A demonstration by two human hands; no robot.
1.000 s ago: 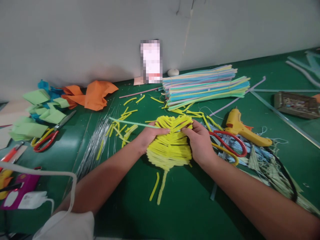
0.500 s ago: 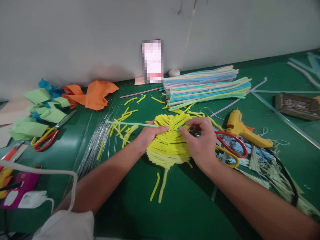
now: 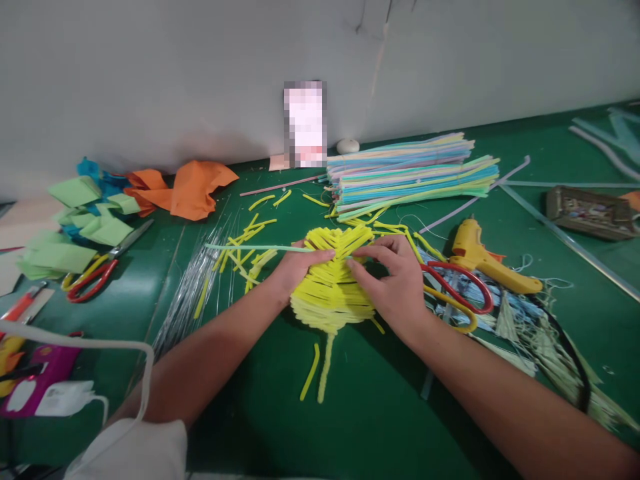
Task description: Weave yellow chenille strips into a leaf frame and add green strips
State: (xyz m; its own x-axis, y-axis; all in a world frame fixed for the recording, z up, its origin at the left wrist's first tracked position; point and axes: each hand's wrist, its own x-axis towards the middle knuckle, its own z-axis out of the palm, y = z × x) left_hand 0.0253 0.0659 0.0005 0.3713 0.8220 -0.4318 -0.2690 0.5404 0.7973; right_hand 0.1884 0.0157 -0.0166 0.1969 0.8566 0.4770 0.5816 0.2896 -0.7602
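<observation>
A yellow leaf shape made of pipe cleaners (image 3: 333,293) lies on the green table (image 3: 350,413), its stem pointing toward me. My left hand (image 3: 297,267) presses on the leaf's left side and pinches a thin pale green pipe cleaner (image 3: 250,247) that runs off to the left. My right hand (image 3: 397,280) rests on the leaf's right side, fingers curled, its fingertips pinching at the strands near the leaf's middle.
A pile of pastel pipe cleaners (image 3: 410,173) lies behind the leaf. A yellow glue gun (image 3: 483,257) and red scissors (image 3: 457,287) sit to the right, with a dark tray (image 3: 590,212) further right. Another pair of scissors (image 3: 100,270), thin wires (image 3: 193,287), green and orange paper lie left.
My right hand has slid leftward from the leaf's right edge toward its middle. The leaf has shifted slightly left. My left hand has stayed on the leaf with the green pipe cleaner.
</observation>
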